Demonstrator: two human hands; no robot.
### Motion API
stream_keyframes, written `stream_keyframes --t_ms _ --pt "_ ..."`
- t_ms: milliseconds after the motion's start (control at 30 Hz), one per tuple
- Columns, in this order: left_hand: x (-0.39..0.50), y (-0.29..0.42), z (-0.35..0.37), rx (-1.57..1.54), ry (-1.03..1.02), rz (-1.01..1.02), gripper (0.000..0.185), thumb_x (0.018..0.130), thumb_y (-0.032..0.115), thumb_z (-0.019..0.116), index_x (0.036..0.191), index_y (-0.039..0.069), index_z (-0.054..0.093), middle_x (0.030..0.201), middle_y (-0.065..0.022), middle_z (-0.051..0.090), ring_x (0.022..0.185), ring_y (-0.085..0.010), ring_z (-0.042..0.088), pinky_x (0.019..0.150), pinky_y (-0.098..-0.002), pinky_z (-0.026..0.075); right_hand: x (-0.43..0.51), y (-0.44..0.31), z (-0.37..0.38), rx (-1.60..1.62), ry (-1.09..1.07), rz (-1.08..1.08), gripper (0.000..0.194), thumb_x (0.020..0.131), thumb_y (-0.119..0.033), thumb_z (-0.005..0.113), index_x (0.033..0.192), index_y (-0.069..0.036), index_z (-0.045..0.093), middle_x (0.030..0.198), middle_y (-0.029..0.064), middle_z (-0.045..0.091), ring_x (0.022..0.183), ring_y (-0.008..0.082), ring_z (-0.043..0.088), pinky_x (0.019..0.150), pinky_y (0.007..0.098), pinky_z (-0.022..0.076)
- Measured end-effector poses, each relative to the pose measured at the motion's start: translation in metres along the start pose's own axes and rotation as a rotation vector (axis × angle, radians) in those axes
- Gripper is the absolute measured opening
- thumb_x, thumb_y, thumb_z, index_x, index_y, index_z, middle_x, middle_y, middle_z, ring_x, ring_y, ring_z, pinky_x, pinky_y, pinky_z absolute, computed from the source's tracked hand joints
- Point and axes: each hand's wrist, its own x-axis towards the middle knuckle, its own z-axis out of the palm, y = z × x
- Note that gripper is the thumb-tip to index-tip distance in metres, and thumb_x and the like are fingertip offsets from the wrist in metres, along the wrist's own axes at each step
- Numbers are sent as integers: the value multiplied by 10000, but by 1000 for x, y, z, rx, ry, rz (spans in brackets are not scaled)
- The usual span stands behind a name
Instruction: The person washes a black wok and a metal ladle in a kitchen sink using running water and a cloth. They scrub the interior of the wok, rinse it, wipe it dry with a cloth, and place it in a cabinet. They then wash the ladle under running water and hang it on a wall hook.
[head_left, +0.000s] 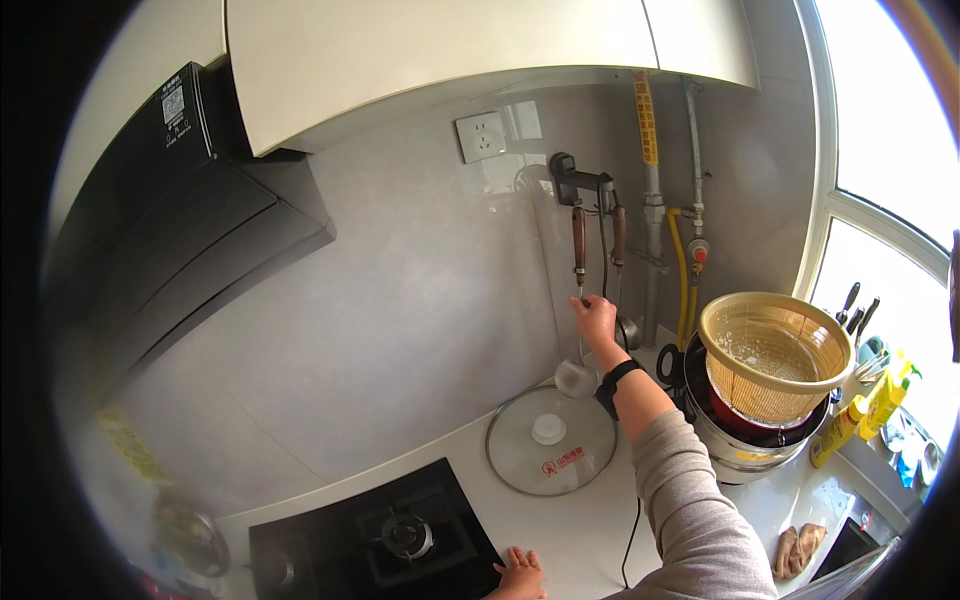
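Note:
My right hand (597, 321) reaches up to the wall, fingers curled in front of the steel shaft of a hanging ladle (576, 379) with a wooden handle (579, 236). A small dark thing shows at the fingertips, and a black cord (604, 262) runs down to the hand. Whether the fingers hold the shaft or the cord is unclear. A second wooden-handled utensil (619, 234) hangs alongside from a black wall rack (581, 178). My left hand (520, 577) rests, fingers spread, on the white countertop (574, 529) by the right edge of the black gas hob (352, 540).
A glass pot lid (525, 446) lies below the ladle. To the right, a yellow strainer basket (776, 375) sits over a large steel pot (739, 457). Yellow bottles (840, 431), knives (855, 311) and a brown cloth (799, 551) are near the window. Gas pipes (652, 225) run down the wall.

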Motion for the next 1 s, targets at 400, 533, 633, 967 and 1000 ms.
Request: stream_keyframes --t_ms 400,533,633,967,1000 --pt "43 -10 -41 -395 -936 -75 1044 822 419 704 1472 -74 52 1474 -418 -33 1367 -591 -38 883 -863 133 5 10 14 38 94 51 339 827 -250 729 843 80 652 587 136 626 474 218 639 463 351 501" --pt "43 -11 -43 -397 -925 -79 1055 798 424 725 1470 -72 81 1484 -407 16 1381 -571 7 906 -848 160 10 7 6 61 93 127 337 832 -254 730 837 74 657 570 132 622 467 223 637 463 345 499" --pt "34 -7 -62 -354 -768 -105 1127 685 397 803 1461 -73 135 1483 -394 70 1378 -554 76 968 -784 191 12 5 -2 63 69 232 329 820 -269 735 876 50 672 649 161 641 599 278 648 570 372 505" --pt "52 -7 -119 -299 -824 -109 1091 735 444 764 1458 -72 131 1482 -390 100 1395 -529 76 952 -800 216 -59 -6 -30 232 33 308 370 866 -307 667 912 59 627 716 162 660 624 290 660 632 395 524" --pt "52 -7 -120 -287 -804 -112 1100 719 448 772 1455 -72 142 1481 -383 119 1397 -519 89 959 -788 230 -76 -12 -41 216 -66 297 373 880 -322 653 881 49 625 690 139 650 587 246 650 600 381 521"
